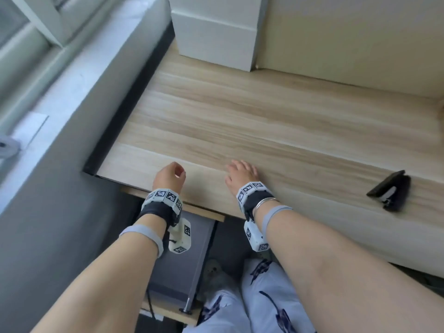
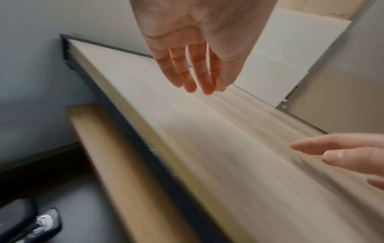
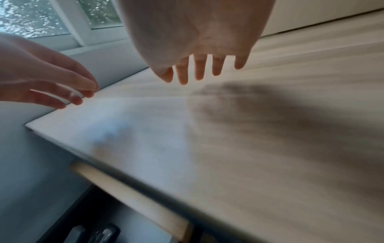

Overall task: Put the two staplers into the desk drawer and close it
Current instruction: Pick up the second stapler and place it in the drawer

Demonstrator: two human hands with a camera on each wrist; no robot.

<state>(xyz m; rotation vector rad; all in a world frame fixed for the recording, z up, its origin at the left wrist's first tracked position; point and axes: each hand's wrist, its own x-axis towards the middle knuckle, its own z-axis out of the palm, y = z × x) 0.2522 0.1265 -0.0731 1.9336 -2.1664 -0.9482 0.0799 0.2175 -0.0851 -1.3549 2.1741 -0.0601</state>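
Left hand: the left hand hovers over the front edge of the surface, above the open drawer. Its fingers hang loosely and hold nothing.
Right hand: the right hand is over the surface, just beside the left one. Its fingers are almost straight and spread, the grip is apart and empty.
First stapler: a black stapler lies on the surface, near the front edge, well apart from both hands on the right side.
Second stapler: a dark object with a shiny metal part lies inside the drawer, seen from the left wrist view. I judge it is the other stapler, but it is blurred.
Drawer: it is pulled out under the front edge of the surface, below the left hand. Its wooden front shows in the left wrist view.
Key relation: the stapler on the surface lies to the right of both hands, and the right hand is clearly nearer to it. Its long axis runs diagonally, from near-left to far-right in the head view.
Next move, as I judge: the right hand goes sideways to the right and takes the stapler across its narrow sides, then brings it to the drawer on the left.
Left to do: one stapler to put in, then the drawer to close.
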